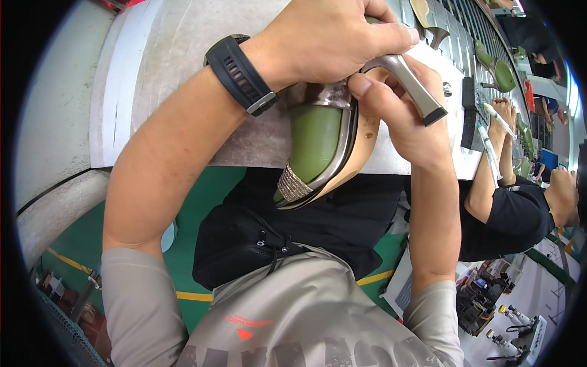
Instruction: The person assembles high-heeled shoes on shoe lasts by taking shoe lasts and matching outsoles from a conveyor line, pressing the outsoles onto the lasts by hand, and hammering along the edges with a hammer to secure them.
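Note:
A high-heeled sandal (355, 131) on a green shoe last (315, 131) is tilted over the table edge, its toe toward my body. Its upper has metallic straps and a glittery toe band (292, 185); the tan sole faces right. My left hand (327, 43) is closed over the back of the shoe, its fingertips partly hidden. With the thumb near the sole and the fingers around the heel area, my right hand (413, 113) grips the same sandal. The grey-brown heel (408, 85) sticks out past that hand, dark tip pointing down.
The pale worktable (183, 79) spans the top. To the right, a co-worker's hands (504, 113) are near slim white-and-green pen-like tools (490, 153). Another heeled shoe on a green last (498, 70) lies on the roller line beyond. A black block (472, 116) stands at the table's right.

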A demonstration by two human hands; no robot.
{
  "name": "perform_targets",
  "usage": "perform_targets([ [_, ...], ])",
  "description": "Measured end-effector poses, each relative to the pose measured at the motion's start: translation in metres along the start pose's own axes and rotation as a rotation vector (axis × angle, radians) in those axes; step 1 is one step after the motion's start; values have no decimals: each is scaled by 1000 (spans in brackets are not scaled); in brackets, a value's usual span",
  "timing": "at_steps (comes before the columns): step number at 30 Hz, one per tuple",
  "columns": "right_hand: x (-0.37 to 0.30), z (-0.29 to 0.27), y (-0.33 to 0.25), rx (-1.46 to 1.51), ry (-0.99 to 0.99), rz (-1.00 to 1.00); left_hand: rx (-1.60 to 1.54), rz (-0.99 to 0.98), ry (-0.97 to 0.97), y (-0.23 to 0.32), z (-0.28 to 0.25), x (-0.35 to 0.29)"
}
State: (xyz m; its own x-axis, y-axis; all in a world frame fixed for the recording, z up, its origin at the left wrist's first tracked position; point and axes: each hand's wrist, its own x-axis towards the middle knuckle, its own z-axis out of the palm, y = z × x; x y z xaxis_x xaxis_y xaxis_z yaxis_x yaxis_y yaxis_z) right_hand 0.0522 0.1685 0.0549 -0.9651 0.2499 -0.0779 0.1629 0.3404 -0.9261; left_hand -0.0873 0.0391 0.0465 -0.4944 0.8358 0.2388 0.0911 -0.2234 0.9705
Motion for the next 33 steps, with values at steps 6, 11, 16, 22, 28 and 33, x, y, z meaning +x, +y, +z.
perform_targets([
  [6, -12, 14, 21, 22, 142, -124, 34, 18, 23, -8, 4, 2],
  [11, -22, 22, 18, 382, 106, 33, 113, 58, 68, -15, 10, 2],
  [16, -29, 18, 19, 383, 18, 140, 92, 109, 68, -12, 10, 1],
  [22, -35, 35, 14, 205, 199, 0, 139, -105, 103, -6, 15, 5],
  [28, -66, 34, 16, 603, 39, 209, 35, -13, 36, -3, 9, -1],
  [33, -78, 47, 13, 602, 83, 97, 36, -40, 98, -9, 13, 1],
])
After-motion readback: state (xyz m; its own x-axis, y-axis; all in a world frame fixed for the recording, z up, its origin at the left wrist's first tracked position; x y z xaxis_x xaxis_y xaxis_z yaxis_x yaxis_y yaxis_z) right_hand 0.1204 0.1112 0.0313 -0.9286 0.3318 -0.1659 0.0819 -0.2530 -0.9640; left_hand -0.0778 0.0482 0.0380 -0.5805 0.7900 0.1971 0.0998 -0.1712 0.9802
